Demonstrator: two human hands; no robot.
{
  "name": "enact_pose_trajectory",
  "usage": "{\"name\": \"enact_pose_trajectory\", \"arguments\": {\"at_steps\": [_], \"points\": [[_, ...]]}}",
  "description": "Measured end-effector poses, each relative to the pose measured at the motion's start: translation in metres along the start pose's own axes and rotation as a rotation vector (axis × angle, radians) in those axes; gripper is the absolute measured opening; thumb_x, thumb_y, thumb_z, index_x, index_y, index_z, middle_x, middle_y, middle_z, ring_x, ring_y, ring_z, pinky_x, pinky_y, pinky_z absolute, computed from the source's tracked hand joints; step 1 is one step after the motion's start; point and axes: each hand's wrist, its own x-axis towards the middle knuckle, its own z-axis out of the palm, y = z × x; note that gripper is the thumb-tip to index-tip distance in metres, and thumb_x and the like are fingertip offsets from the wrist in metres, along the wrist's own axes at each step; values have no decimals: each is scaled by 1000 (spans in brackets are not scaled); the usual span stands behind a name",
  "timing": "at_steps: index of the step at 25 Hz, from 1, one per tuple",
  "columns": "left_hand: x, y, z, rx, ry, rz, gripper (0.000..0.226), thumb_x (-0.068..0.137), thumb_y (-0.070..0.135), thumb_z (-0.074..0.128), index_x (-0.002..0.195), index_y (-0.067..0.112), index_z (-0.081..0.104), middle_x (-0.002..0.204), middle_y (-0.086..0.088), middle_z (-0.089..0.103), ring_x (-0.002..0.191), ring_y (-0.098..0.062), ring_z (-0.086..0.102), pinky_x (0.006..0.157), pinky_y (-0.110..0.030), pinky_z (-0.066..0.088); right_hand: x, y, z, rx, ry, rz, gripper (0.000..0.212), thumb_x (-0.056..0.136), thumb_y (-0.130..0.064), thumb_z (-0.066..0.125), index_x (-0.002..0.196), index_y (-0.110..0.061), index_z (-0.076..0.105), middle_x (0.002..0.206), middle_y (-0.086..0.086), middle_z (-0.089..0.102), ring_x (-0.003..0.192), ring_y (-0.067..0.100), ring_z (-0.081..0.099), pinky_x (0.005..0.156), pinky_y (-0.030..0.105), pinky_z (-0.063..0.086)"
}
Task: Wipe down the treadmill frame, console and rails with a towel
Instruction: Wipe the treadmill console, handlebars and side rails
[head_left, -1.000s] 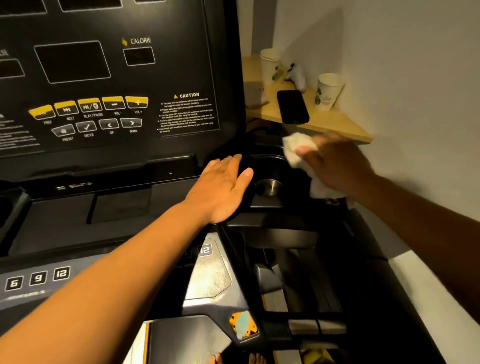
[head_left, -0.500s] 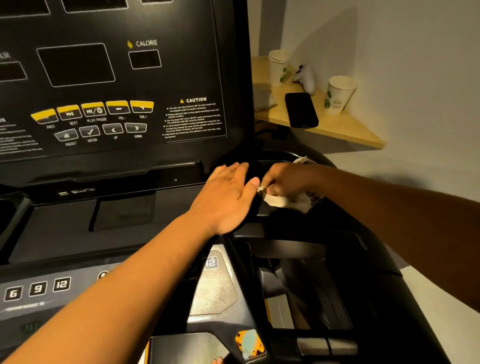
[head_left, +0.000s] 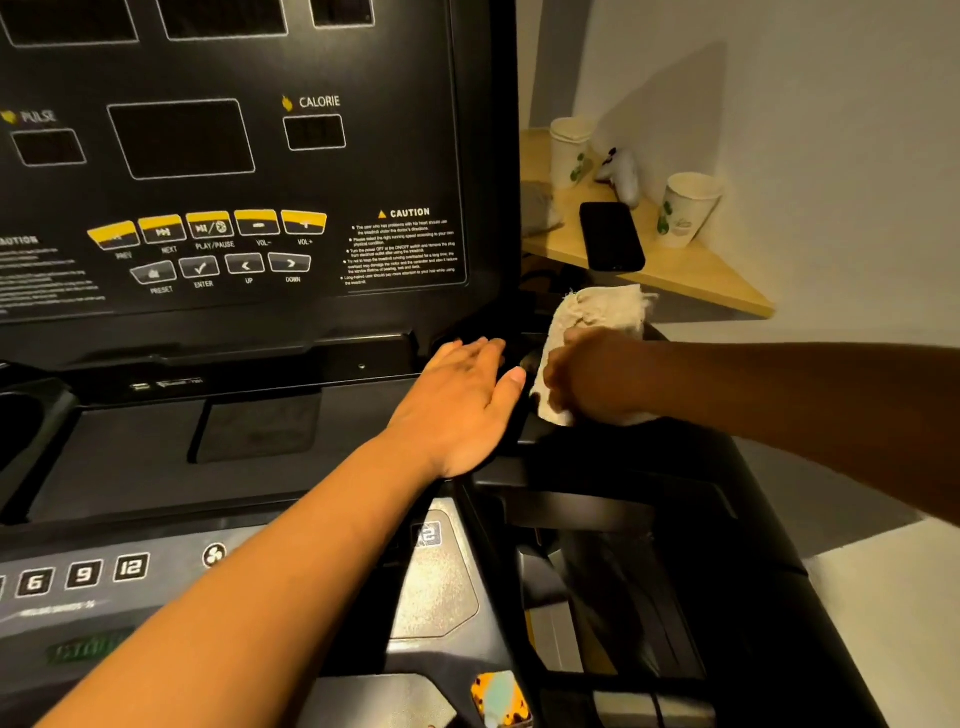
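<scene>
Right hand (head_left: 587, 376), fingers closed on the crumpled off-white cloth towel (head_left: 592, 317), now sits in the recessed cup-holder pocket at the right end of the black plastic treadmill console (head_left: 234, 156); a second ago it was lifted beside the pocket, so the wipe has likely gone inside. Left hand (head_left: 462, 405) stays flat, fingers together, holding nothing, braced on the ledge beside it. Towel contact with the pocket floor is hidden; the view has shifted slightly.

Console (head_left: 234, 156): CALORIE, PULSE, CAUTION (keys 6, 9, 12).
</scene>
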Motion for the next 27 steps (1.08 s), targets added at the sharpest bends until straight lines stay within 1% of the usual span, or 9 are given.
{"name": "enact_pose_trajectory", "arguments": {"at_steps": [2, 5, 7, 10, 14, 17, 21, 25, 27], "points": [[1, -1, 1, 11, 0, 10, 57, 105, 39, 23, 152, 7, 25, 157, -11, 32, 149, -15, 16, 118, -23, -1, -16, 1, 15, 107, 154, 105, 25, 92, -36, 51, 112, -25, 62, 115, 7, 60, 114, 33, 54, 89, 49, 48], [1, -3, 2, 32, 2, 6, 57, 105, 39, 23, 152, 6, 26, 157, -13, 32, 149, -16, 15, 120, -24, 0, -16, -19, 6, 405, 15, 263, 51, 100, -48, 23, 125, -19, 57, 123, 11, 59, 118, 30, 53, 101, 44, 41], [1, -3, 2, 36, 3, -3, 57, 105, 38, 22, 152, 7, 25, 157, -13, 32, 149, -16, 15, 119, -24, 0, -11, -26, -11, 617, -103, 259, 46, 103, -39, 28, 129, -12, 55, 127, 12, 59, 117, 28, 54, 97, 37, 42], [2, 0, 2, 76, -4, 6, 56, 105, 38, 23, 151, 5, 26, 155, -15, 35, 149, -17, 16, 119, -25, 1, -12, -5, -26, 1012, -66, 311, 28, 99, -21, 46, 118, -7, 61, 119, 14, 63, 111, 32, 59, 80, 35, 45], [4, -2, 2, 97, 19, 25, 59, 104, 40, 21, 149, 3, 27, 153, -17, 37, 148, -20, 19, 118, -27, 4, 9, 3, -11, 1788, 166, 608, 29, 97, -3, 42, 120, 4, 59, 117, 19, 63, 105, 34, 61, 92, 37, 46], [4, -1, 2, 87, 25, 16, 54, 105, 34, 29, 149, 4, 27, 154, -15, 36, 147, -19, 18, 117, -25, 2, 31, -15, 2, 2332, 225, 732, 22, 98, -14, 46, 93, -10, 67, 110, 16, 68, 89, 27, 61, 94, 41, 49], [7, -3, 4, 89, 21, 21, 64, 92, 35, 25, 148, 3, 29, 152, -16, 40, 146, -21, 22, 117, -25, 4, 19, -18, 6, 2137, 131, 282, 26, 90, -12, 48, 66, -13, 56, 59, 7, 52, 50, 17, 46, 53, 30, 35], [8, -5, 5, 137, -8, 33, 73, 81, 35, 23, 147, 3, 30, 149, -14, 44, 147, -20, 23, 120, -29, 6, 6, 6, -3, 1593, -203, 39, 15, 89, -7, 49, 76, -15, 53, 67, 3, 52, 56, 16, 49, 50, 25, 39], [9, -5, 5, 144, -8, 28, 67, 88, 33, 27, 148, 3, 28, 151, -13, 43, 148, -18, 20, 121, -28, 5, 14, 16, -18, 1105, -317, 22, 7, 93, -17, 54, 96, -23, 54, 86, 1, 53, 80, 20, 55, 61, 27, 44]]}}
